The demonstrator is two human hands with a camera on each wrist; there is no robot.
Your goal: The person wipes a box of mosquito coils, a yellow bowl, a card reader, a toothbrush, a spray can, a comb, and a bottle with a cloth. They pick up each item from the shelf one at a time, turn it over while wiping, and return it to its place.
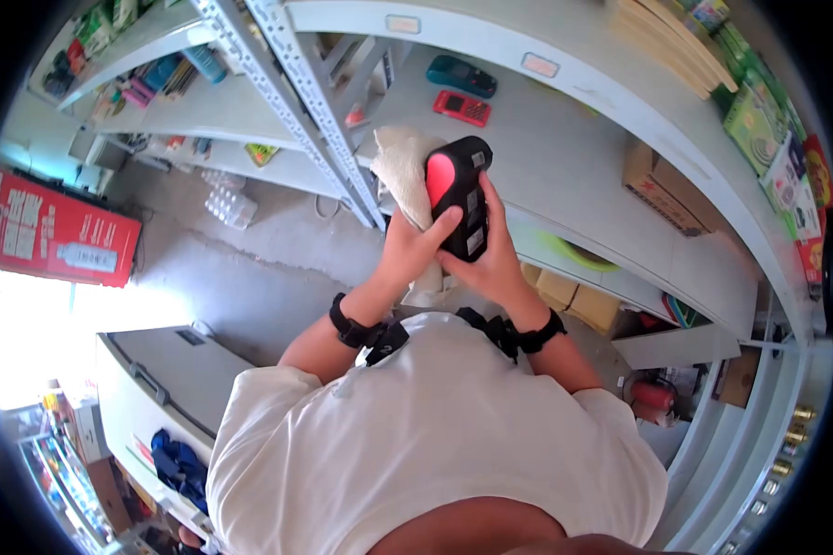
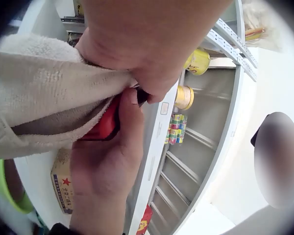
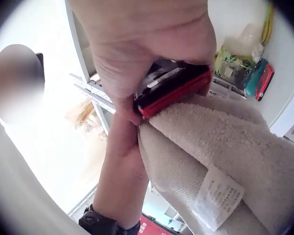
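In the head view, both hands hold a black-and-red handheld device (image 1: 472,199) in front of the chest, with labels along its black side. My left hand (image 1: 409,250) grips its left side, thumb across the black casing, and also holds a beige towel (image 1: 400,166) against the red face. My right hand (image 1: 498,268) clasps the lower right side, with fingers reaching up along the edge. Up close in the right wrist view, the towel (image 3: 220,142) hangs from the device's red edge (image 3: 174,95) and shows a white printed tag (image 3: 218,196).
On the shelf (image 1: 546,166) ahead lie a teal device (image 1: 461,76) and a red device (image 1: 462,107). A cardboard box (image 1: 662,190) stands farther right. Metal shelf posts (image 1: 296,102) rise left of the hands. A white cabinet (image 1: 167,379) stands at lower left.
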